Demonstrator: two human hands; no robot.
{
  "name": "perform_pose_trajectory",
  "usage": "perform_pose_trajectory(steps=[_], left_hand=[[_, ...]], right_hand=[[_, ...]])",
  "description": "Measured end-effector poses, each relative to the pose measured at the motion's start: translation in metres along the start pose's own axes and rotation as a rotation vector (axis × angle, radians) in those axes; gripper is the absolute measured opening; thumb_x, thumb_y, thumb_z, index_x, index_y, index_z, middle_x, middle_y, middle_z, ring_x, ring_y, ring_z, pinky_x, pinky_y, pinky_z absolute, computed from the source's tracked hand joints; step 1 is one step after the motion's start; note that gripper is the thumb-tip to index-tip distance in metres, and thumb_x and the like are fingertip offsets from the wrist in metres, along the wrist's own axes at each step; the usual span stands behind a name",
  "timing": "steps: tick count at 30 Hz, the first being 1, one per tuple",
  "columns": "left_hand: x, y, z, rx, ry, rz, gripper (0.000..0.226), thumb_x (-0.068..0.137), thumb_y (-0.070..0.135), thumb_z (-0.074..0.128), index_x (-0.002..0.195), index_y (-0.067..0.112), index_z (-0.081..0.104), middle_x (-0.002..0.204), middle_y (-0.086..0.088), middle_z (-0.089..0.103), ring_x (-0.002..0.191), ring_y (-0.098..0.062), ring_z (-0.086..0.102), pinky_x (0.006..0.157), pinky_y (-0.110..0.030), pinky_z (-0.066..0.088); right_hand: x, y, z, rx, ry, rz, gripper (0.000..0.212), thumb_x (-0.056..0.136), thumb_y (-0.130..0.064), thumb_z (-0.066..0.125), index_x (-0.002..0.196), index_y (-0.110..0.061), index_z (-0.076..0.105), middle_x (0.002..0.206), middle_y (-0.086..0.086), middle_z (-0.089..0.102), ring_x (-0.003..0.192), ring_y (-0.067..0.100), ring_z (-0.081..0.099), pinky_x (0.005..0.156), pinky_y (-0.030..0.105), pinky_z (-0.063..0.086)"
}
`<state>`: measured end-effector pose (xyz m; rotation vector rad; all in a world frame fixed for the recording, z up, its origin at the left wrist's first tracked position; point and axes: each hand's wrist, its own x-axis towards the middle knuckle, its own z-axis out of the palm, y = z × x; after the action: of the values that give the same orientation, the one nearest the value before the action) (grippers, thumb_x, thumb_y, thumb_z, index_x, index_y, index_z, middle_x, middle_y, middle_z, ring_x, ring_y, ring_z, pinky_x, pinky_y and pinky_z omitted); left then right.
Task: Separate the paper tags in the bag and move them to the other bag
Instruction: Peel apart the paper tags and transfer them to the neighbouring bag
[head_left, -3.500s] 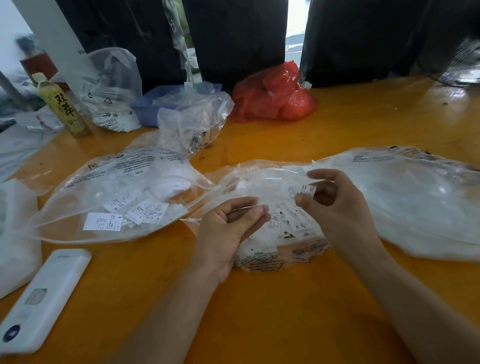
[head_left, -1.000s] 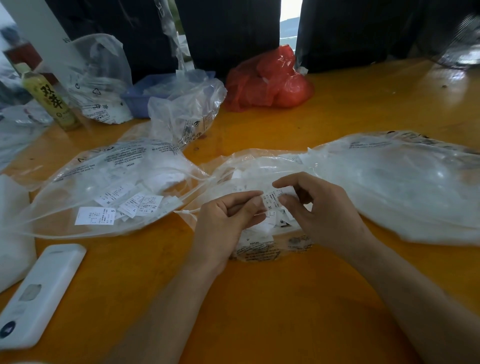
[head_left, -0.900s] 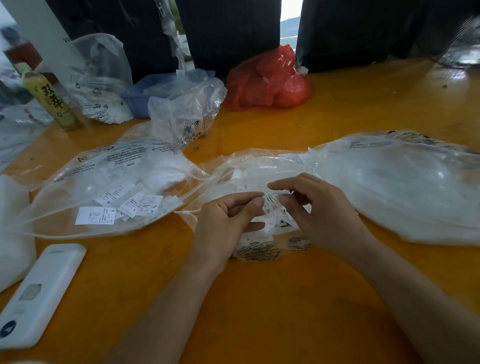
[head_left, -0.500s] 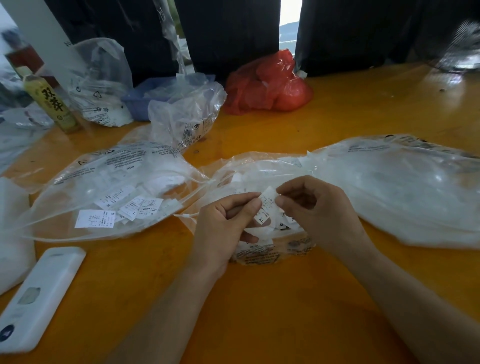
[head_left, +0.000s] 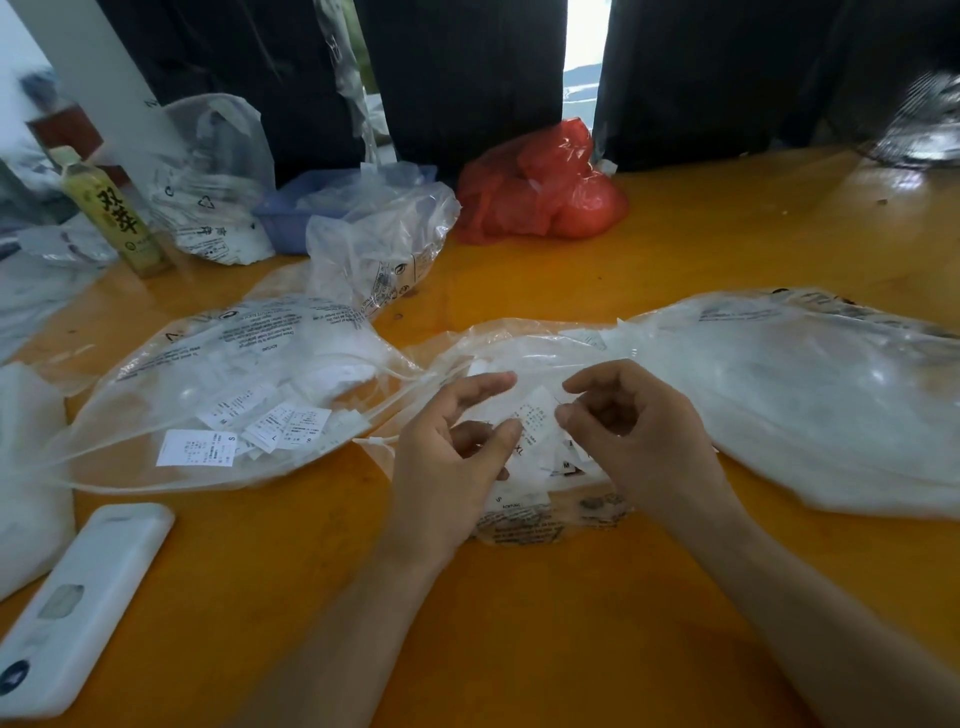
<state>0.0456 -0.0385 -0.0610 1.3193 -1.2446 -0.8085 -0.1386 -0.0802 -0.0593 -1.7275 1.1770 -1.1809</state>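
Paper tag (head_left: 535, 422), tilted with its long axis running near-left to far-right, sits pinched between my left hand (head_left: 452, 457) and right hand (head_left: 636, 431) over the middle bag (head_left: 519, 353), with the receiving bag (head_left: 218, 374) lying left, nearer my left hand.

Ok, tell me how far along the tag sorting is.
Done: several loose tags already lie in the left bag. In hand: the left hand and right hand pinch one paper tag between them above the middle bag. Left: that bag holds a heap of tags under the hands, so much remains; how many cannot be told.
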Motion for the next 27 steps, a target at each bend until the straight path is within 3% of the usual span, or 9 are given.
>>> perform_pose_trajectory(steps=[3, 9, 11, 13, 15, 18, 22, 25, 27], left_hand=[[-0.001, 0.003, -0.004, 0.146, 0.029, 0.171, 0.031, 0.095, 0.013, 0.077, 0.116, 0.036, 0.072, 0.089, 0.015, 0.076, 0.077, -0.011, 0.074, 0.067, -0.014, 0.054], [0.004, 0.013, -0.029, 0.336, 0.036, 0.315, 0.038, 0.091, 0.000, 0.074, 0.101, 0.037, 0.073, 0.096, 0.020, 0.074, 0.094, -0.005, 0.072, 0.079, -0.012, 0.056], [0.010, 0.013, -0.052, 0.488, 0.098, 0.249, 0.041, 0.089, 0.003, 0.074, 0.099, 0.043, 0.071, 0.093, 0.027, 0.070, 0.090, 0.006, 0.070, 0.073, -0.006, 0.054], [0.018, 0.009, -0.080, 0.669, 0.247, 0.152, 0.035, 0.089, 0.002, 0.075, 0.100, 0.035, 0.075, 0.094, 0.024, 0.071, 0.080, 0.004, 0.070, 0.067, -0.009, 0.053], [0.025, 0.000, -0.105, 0.878, 0.389, 0.062, 0.023, 0.091, 0.000, 0.073, 0.100, 0.020, 0.079, 0.096, 0.001, 0.078, 0.078, -0.011, 0.069, 0.072, -0.028, 0.056], [0.031, -0.009, -0.121, 1.025, 0.490, -0.067, 0.021, 0.096, -0.001, 0.065, 0.111, 0.004, 0.079, 0.106, -0.021, 0.077, 0.094, -0.042, 0.070, 0.086, -0.053, 0.057], [0.038, -0.022, -0.125, 1.270, 0.463, -0.228, 0.035, 0.105, 0.021, 0.054, 0.135, 0.010, 0.069, 0.121, -0.023, 0.072, 0.126, -0.048, 0.053, 0.099, -0.056, 0.041], [0.044, -0.023, -0.126, 1.411, 0.319, -0.515, 0.049, 0.110, 0.044, 0.035, 0.152, 0.023, 0.049, 0.153, -0.008, 0.052, 0.147, -0.044, 0.026, 0.113, -0.057, 0.025], [0.046, -0.025, -0.127, 1.451, 0.267, -0.574, 0.055, 0.110, 0.049, 0.026, 0.158, 0.025, 0.040, 0.166, -0.005, 0.037, 0.155, -0.046, 0.014, 0.121, -0.065, 0.011]], right_hand=[[0.000, -0.001, 0.000, 0.054, 0.018, -0.003, 0.019, 0.092, -0.025, 0.075, 0.103, -0.036, 0.065, 0.083, -0.010, 0.071, 0.073, 0.008, 0.068, 0.065, 0.019, 0.055], [0.000, 0.001, -0.004, 0.072, 0.054, 0.013, 0.014, 0.094, -0.025, 0.072, 0.103, -0.034, 0.065, 0.086, -0.009, 0.070, 0.077, 0.009, 0.067, 0.066, 0.020, 0.054], [0.002, 0.002, -0.006, 0.061, 0.081, 0.023, 0.013, 0.095, -0.024, 0.071, 0.102, -0.034, 0.065, 0.087, -0.010, 0.071, 0.079, 0.011, 0.068, 0.068, 0.025, 0.057], [0.005, 0.003, -0.009, 0.057, 0.105, 0.029, 0.012, 0.096, -0.024, 0.069, 0.101, -0.035, 0.065, 0.087, -0.011, 0.071, 0.079, 0.011, 0.068, 0.069, 0.027, 0.059], [0.007, 0.004, -0.012, 0.056, 0.112, 0.038, 0.011, 0.097, -0.025, 0.068, 0.100, -0.035, 0.065, 0.087, -0.011, 0.071, 0.079, 0.011, 0.068, 0.071, 0.030, 0.059], [0.008, 0.004, -0.013, 0.058, 0.103, 0.042, 0.010, 0.097, -0.027, 0.066, 0.100, -0.036, 0.065, 0.088, -0.010, 0.072, 0.079, 0.012, 0.068, 0.072, 0.032, 0.059], [0.008, 0.004, -0.013, 0.047, 0.111, 0.041, 0.012, 0.098, -0.024, 0.065, 0.102, -0.036, 0.065, 0.086, -0.009, 0.072, 0.077, 0.013, 0.067, 0.070, 0.032, 0.058], [0.008, 0.005, -0.014, 0.041, 0.123, 0.048, 0.014, 0.099, -0.021, 0.064, 0.102, -0.034, 0.065, 0.085, -0.009, 0.072, 0.075, 0.012, 0.066, 0.068, 0.030, 0.058], [0.008, 0.005, -0.014, 0.031, 0.123, 0.048, 0.015, 0.099, -0.021, 0.063, 0.103, -0.035, 0.065, 0.085, -0.011, 0.072, 0.075, 0.010, 0.066, 0.068, 0.028, 0.058]])
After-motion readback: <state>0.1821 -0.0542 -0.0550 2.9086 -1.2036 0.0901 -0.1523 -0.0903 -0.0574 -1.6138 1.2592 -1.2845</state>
